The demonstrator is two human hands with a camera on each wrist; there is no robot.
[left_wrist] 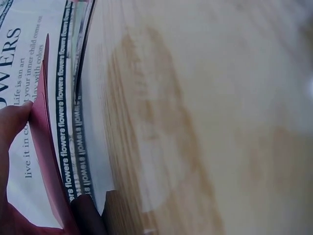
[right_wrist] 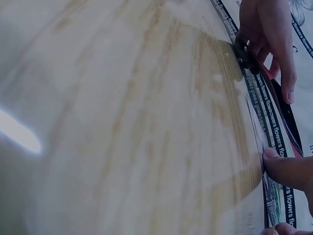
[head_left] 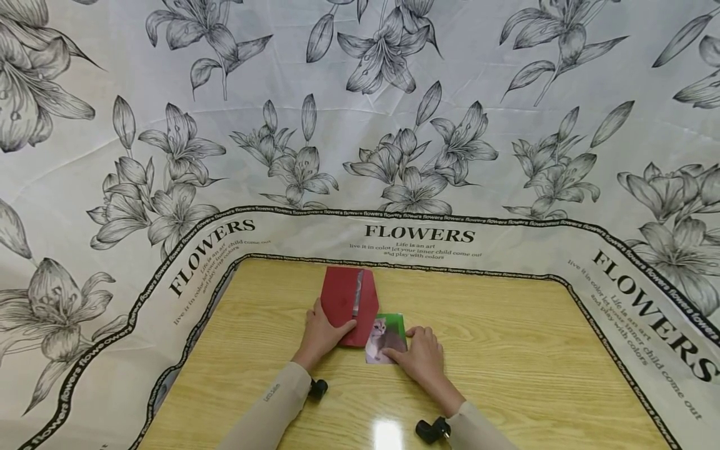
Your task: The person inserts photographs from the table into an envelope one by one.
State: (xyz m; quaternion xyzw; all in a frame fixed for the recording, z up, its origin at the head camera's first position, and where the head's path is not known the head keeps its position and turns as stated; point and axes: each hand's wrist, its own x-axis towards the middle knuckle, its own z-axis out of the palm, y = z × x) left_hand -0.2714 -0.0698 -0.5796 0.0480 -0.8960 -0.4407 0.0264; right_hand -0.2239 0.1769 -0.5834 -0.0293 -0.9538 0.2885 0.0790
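A red paper envelope (head_left: 335, 292) with a dark, shiny strip down its front is gripped by my left hand (head_left: 324, 333). The thumb lies across its front and the other fingers are at its left edge. The left wrist view catches the envelope (left_wrist: 43, 132) edge-on between thumb and fingers. Just to its right, my right hand (head_left: 422, 356) pinches a cat photo (head_left: 375, 350), thumb over the picture and fingers at the right side. Behind the photo a green piece (head_left: 396, 322) shows, mostly hidden. The photo's left edge overlaps the envelope's lower right edge in the head view.
Both hands are over a wood-grain table (head_left: 506, 350). A white cloth (head_left: 416, 244) printed with flowers and lettering rises around its back and sides. Black wrist cameras (head_left: 432, 430) are strapped at both sleeves. A bright light reflection lies near the table's front.
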